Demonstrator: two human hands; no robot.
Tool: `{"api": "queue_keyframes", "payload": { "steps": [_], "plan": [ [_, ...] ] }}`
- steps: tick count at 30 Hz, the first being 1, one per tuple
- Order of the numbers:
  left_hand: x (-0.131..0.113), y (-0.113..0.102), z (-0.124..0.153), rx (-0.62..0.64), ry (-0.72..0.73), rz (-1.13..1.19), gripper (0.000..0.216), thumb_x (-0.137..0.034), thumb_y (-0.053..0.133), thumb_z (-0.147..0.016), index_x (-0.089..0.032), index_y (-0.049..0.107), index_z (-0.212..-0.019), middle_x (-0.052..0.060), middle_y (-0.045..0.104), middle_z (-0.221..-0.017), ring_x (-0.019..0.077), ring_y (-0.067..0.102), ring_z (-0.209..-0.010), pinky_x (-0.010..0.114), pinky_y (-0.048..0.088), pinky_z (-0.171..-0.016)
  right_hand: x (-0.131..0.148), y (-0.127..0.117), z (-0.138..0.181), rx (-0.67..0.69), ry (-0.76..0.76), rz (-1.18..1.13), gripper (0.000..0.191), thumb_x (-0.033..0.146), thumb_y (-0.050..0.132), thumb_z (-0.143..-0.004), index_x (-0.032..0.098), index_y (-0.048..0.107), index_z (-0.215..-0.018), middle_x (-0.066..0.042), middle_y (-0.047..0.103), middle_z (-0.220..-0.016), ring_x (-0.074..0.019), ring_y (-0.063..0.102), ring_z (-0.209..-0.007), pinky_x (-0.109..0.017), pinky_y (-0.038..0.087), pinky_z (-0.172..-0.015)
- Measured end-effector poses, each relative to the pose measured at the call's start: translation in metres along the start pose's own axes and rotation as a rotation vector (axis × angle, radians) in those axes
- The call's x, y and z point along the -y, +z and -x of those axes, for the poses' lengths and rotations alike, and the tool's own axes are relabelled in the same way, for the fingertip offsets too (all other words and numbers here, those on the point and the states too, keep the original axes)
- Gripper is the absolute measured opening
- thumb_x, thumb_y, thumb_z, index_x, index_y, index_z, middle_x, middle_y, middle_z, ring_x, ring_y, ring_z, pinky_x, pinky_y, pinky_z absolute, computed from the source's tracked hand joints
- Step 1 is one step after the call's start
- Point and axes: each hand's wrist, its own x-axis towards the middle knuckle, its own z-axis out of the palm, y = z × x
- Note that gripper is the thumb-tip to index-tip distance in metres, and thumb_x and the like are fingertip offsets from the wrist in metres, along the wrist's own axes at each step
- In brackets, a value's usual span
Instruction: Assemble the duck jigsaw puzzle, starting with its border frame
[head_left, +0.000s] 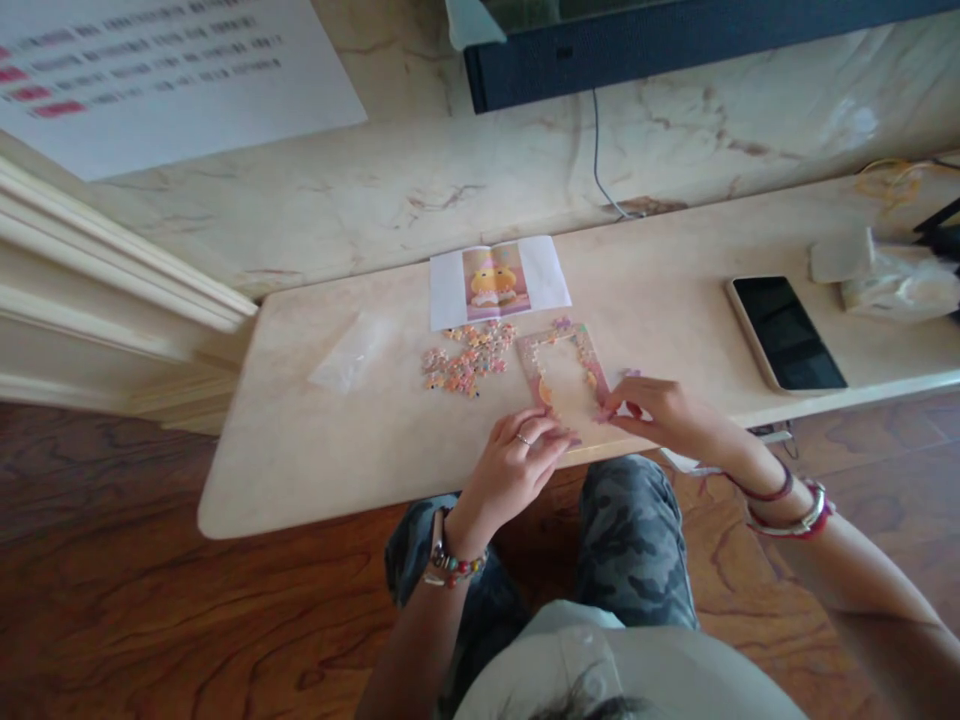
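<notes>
A partly joined jigsaw puzzle (529,365) lies near the table's front edge, its pink and orange border pieces forming a frame around a bare middle. My left hand (517,460) rests at its lower left corner, fingers apart and fingertips on the bottom edge. At the lower right side, my right hand (667,410) pinches a small pinkish puzzle piece against the border; the fingers partly hide it. Left of the frame is a pile of loose puzzle pieces (469,360). Behind them lies a creased paper sheet (551,275) printed with a yellow cartoon figure.
A clear plastic bag (349,355) lies on the table (270,440) to the left. A phone (787,335) is on the right, with a plastic-wrapped packet (892,285) beyond it. A dark screen (675,45) hangs above, its cable (598,150) running down the wall.
</notes>
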Motion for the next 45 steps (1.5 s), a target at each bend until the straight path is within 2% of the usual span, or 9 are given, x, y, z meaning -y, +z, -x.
{"api": "queue_keyframes", "payload": {
  "steps": [5, 13, 22, 26, 30, 34, 38, 43, 45],
  "plan": [
    [0.000, 0.000, -0.001, 0.002, 0.038, 0.008, 0.025, -0.016, 0.051, -0.082, -0.022, 0.058, -0.106, 0.005, 0.058, -0.107, 0.0197, 0.044, -0.111, 0.038, 0.040, -0.095, 0.019, 0.020, 0.013, -0.025, -0.037, 0.021, 0.012, 0.019, 0.048, -0.083, 0.015, 0.058, -0.089, -0.007, 0.060, -0.082, -0.0136, 0.057, -0.072, -0.024, 0.045, -0.063],
    [-0.004, -0.001, -0.002, 0.089, 0.013, 0.027, 0.038, -0.015, 0.044, -0.086, -0.028, 0.047, -0.121, 0.002, 0.057, -0.111, 0.0192, 0.042, -0.112, 0.040, 0.037, -0.096, 0.028, 0.022, 0.007, 0.003, -0.078, 0.073, 0.022, 0.018, 0.041, -0.087, 0.016, 0.063, -0.085, -0.008, 0.060, -0.081, -0.0138, 0.059, -0.073, -0.025, 0.048, -0.065],
    [-0.008, 0.005, -0.004, 0.033, -0.031, -0.002, 0.029, -0.017, 0.047, -0.085, -0.026, 0.055, -0.112, 0.003, 0.058, -0.104, 0.0211, 0.041, -0.112, 0.040, 0.038, -0.095, 0.026, 0.029, 0.015, -0.030, -0.117, 0.130, 0.023, 0.014, 0.042, -0.086, 0.018, 0.065, -0.086, -0.008, 0.060, -0.085, -0.0137, 0.057, -0.075, -0.025, 0.048, -0.066],
    [-0.010, 0.004, -0.008, 0.018, -0.027, -0.011, 0.027, -0.017, 0.048, -0.084, -0.025, 0.057, -0.109, 0.003, 0.059, -0.101, 0.0208, 0.043, -0.110, 0.039, 0.039, -0.093, 0.017, 0.020, 0.019, -0.195, -0.056, 0.069, 0.023, 0.019, 0.042, -0.086, 0.019, 0.063, -0.095, -0.007, 0.059, -0.087, -0.0142, 0.058, -0.078, -0.025, 0.049, -0.069],
    [-0.012, 0.004, -0.014, 0.014, -0.009, -0.011, 0.019, -0.017, 0.045, -0.086, -0.019, 0.058, -0.099, 0.004, 0.060, -0.096, 0.0193, 0.046, -0.105, 0.037, 0.039, -0.090, -0.012, 0.012, 0.018, -0.349, 0.098, 0.140, 0.023, 0.022, 0.043, -0.086, 0.019, 0.062, -0.098, -0.009, 0.058, -0.090, -0.0158, 0.059, -0.078, -0.028, 0.049, -0.070],
    [-0.015, 0.008, -0.020, 0.003, 0.027, -0.073, 0.014, -0.017, 0.044, -0.086, -0.017, 0.058, -0.085, 0.003, 0.061, -0.088, 0.0180, 0.050, -0.097, 0.035, 0.041, -0.084, -0.037, 0.009, 0.011, -0.284, 0.151, 0.188, 0.021, 0.025, 0.047, -0.083, 0.016, 0.061, -0.095, -0.009, 0.057, -0.090, -0.0158, 0.058, -0.072, -0.029, 0.049, -0.068],
    [-0.018, 0.010, -0.020, 0.030, 0.044, -0.141, 0.012, -0.016, 0.045, -0.086, -0.017, 0.056, -0.081, 0.002, 0.059, -0.084, 0.0162, 0.052, -0.090, 0.033, 0.041, -0.081, -0.036, 0.005, 0.006, -0.237, 0.164, 0.111, 0.013, 0.020, 0.048, -0.081, 0.016, 0.059, -0.084, -0.006, 0.058, -0.079, -0.0143, 0.057, -0.068, -0.026, 0.046, -0.064],
    [-0.023, 0.010, -0.019, 0.057, 0.010, -0.174, 0.013, -0.017, 0.046, -0.086, -0.019, 0.055, -0.095, 0.002, 0.058, -0.086, 0.0178, 0.050, -0.095, 0.034, 0.041, -0.082, -0.029, 0.001, 0.005, -0.229, 0.168, 0.072, 0.009, 0.015, 0.049, -0.078, 0.016, 0.057, -0.075, -0.005, 0.058, -0.077, -0.0127, 0.054, -0.065, -0.024, 0.044, -0.060],
    [-0.024, 0.011, -0.019, 0.078, 0.004, -0.174, 0.020, -0.016, 0.046, -0.085, -0.020, 0.053, -0.104, 0.003, 0.057, -0.089, 0.0183, 0.049, -0.097, 0.034, 0.041, -0.084, -0.029, 0.000, 0.004, -0.218, 0.167, 0.051, 0.011, 0.013, 0.049, -0.078, 0.015, 0.058, -0.082, -0.005, 0.058, -0.078, -0.0119, 0.054, -0.063, -0.024, 0.044, -0.060]
  ]
}}
